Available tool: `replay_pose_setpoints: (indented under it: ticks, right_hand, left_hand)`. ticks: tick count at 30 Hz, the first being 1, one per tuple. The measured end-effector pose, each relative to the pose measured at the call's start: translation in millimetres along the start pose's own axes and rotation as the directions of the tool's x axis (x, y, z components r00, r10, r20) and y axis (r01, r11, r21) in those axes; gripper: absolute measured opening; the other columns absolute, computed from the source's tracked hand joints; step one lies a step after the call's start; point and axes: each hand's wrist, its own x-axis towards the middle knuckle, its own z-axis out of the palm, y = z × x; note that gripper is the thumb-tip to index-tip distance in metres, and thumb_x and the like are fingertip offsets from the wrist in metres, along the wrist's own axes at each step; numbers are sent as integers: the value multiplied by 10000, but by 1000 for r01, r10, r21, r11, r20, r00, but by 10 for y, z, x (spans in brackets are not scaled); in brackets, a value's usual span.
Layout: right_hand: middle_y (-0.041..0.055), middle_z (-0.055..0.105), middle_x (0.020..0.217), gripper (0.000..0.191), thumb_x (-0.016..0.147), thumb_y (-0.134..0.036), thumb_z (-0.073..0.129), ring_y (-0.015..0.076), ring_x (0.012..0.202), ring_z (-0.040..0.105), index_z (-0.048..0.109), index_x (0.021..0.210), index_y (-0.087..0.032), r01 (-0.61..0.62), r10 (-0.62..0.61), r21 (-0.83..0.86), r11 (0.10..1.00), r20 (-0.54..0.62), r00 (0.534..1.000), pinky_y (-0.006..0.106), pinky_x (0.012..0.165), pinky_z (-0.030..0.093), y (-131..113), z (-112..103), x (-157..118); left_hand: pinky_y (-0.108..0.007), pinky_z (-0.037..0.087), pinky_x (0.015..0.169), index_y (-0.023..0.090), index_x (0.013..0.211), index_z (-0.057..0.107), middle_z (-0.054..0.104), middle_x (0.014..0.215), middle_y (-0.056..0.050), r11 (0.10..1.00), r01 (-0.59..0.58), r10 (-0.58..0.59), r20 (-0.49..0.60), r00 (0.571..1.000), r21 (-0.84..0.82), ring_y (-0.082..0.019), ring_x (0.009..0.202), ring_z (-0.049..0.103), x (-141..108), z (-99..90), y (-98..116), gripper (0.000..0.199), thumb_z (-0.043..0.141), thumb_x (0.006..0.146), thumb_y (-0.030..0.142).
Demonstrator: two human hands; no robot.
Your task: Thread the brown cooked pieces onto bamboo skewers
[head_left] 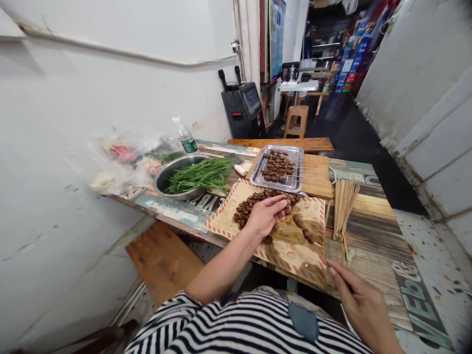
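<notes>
My right hand [354,290] pinches the lower end of a thin wooden skewer, whose tip carries a few brown, glossy pieces [303,229] above the patterned paper [228,216]. Over the pile of loose brown pieces [245,209] is my left hand [266,214], its fingers bent together; anything between the fingertips is too small to make out. Behind the paper, a metal tray [258,169] holds several filled skewers [278,166] in rows. A bundle of bare skewers [343,206] lies on the table right of the paper.
Green vegetables [201,173] fill a metal bowl [162,186] at the left, near plastic bags [123,160] and a bottle [187,140]. The tray rests on a wooden board [319,177]. Behind the table stand a bench [313,144], a black speaker [243,110] and a stool [296,120].
</notes>
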Motion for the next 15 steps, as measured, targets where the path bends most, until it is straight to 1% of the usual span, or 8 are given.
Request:
replay_pose_setpoints:
  ticks: [2,7,11,15]
  right_hand:
    - [50,711,867,303,851,-323,438,161,727,679,659,993,-170,-19,18,16,1000,24,1000,224,651,552,2,15,4]
    - [54,709,889,313,842,-350,453,168,757,678,665,987,-170,-72,69,54,996,56,996,230,696,546,2,34,15]
    - [47,706,905,301,828,-362,475,170,779,675,674,973,-188,-120,114,88,989,66,991,234,707,544,-2,45,24]
    - [62,707,890,331,815,-397,477,177,757,674,679,955,-176,-172,165,138,975,64,984,251,701,546,-30,73,41]
  left_hand:
    - [-173,442,578,107,864,661,669,821,-75,1000,0,0,4,1000,9,-83,649,599,-11,9,2,246,700,622,104]
    - [-189,447,609,108,882,663,673,815,-79,999,-4,4,8,1000,37,-94,667,606,-32,18,-3,273,709,613,115]
    - [-192,443,618,109,892,663,674,804,-75,999,-19,19,0,1000,46,-98,674,610,-37,21,-16,294,716,603,130]
    - [-199,442,637,107,898,659,672,792,-72,998,-47,48,-18,999,40,-96,675,608,-37,28,-44,316,727,592,141]
